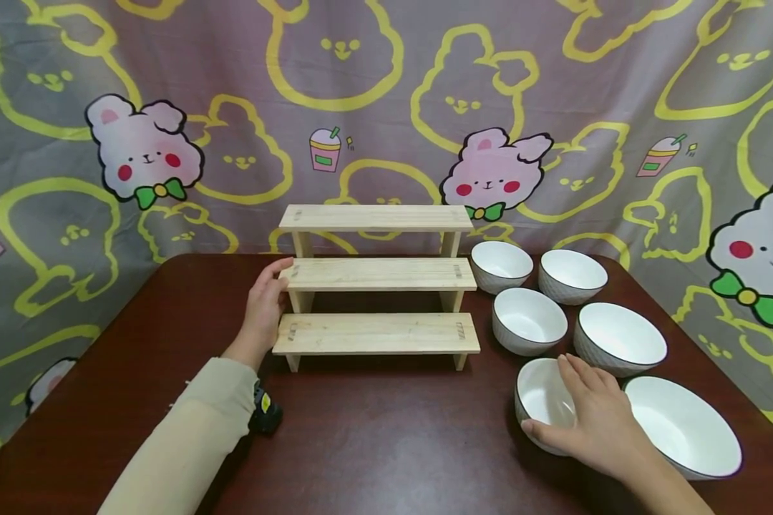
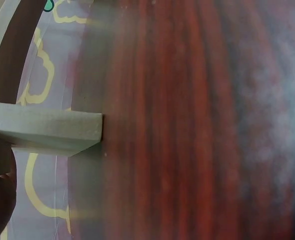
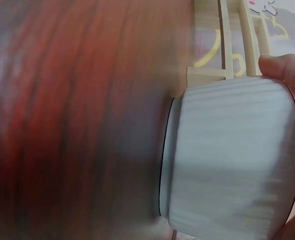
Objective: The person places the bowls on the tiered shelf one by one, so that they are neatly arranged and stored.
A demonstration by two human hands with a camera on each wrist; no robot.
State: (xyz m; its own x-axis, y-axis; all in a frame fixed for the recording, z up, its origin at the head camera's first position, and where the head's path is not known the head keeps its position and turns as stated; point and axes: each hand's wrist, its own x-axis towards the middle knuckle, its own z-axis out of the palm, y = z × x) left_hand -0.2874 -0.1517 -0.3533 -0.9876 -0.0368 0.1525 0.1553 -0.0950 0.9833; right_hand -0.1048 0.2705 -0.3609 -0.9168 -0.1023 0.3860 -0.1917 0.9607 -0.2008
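Observation:
A three-tier wooden display stand (image 1: 376, 333) sits on the dark table. My left hand (image 1: 264, 311) grips the left end of its middle board, fingers at the edge; the left wrist view shows part of this hand against the wood (image 2: 45, 127). At the right, my right hand (image 1: 595, 415) holds a small white bowl (image 1: 544, 393) by its rim, thumb on the near side and fingers across the far side. The bowl's ribbed outer wall (image 3: 232, 155) fills much of the right wrist view, its foot close to the tabletop.
Around the right hand stand more white bowls: a large oval one (image 1: 683, 429), a wide one (image 1: 620, 336), a round one (image 1: 530, 322), and two farther back (image 1: 501, 266) (image 1: 572, 277). A patterned curtain (image 1: 373, 86) hangs behind the brown table (image 1: 373, 429).

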